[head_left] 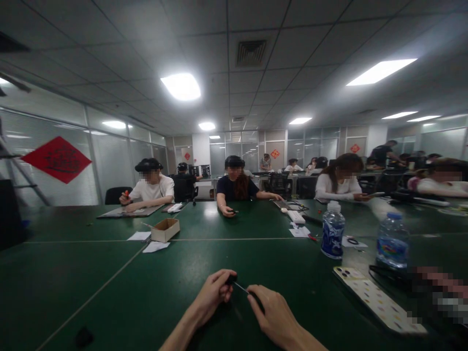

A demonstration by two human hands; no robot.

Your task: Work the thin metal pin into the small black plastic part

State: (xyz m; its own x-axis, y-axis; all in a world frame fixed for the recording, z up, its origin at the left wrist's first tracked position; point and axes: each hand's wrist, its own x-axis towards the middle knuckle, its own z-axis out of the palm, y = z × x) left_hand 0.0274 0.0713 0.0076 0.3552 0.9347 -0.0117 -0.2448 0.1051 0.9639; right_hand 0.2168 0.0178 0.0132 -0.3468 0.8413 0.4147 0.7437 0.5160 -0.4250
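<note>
Both my hands are low in the middle of the view, just above the dark green table (109, 282). My left hand (214, 292) is closed in a pinch on the dark end of a small thin object (239, 286). My right hand (270, 312) has its fingers curled around the object's other end. The object is a short thin rod or cable with a dark tip; I cannot make out what it is. The two hands are a few centimetres apart.
Right of my hands lie a phone in a patterned case (376, 302), two water bottles (332, 231) (393, 241) and a black cable. A small cardboard box (165, 229) and papers sit farther off. Several people are seated across the table. A small dark item (84, 336) lies at lower left.
</note>
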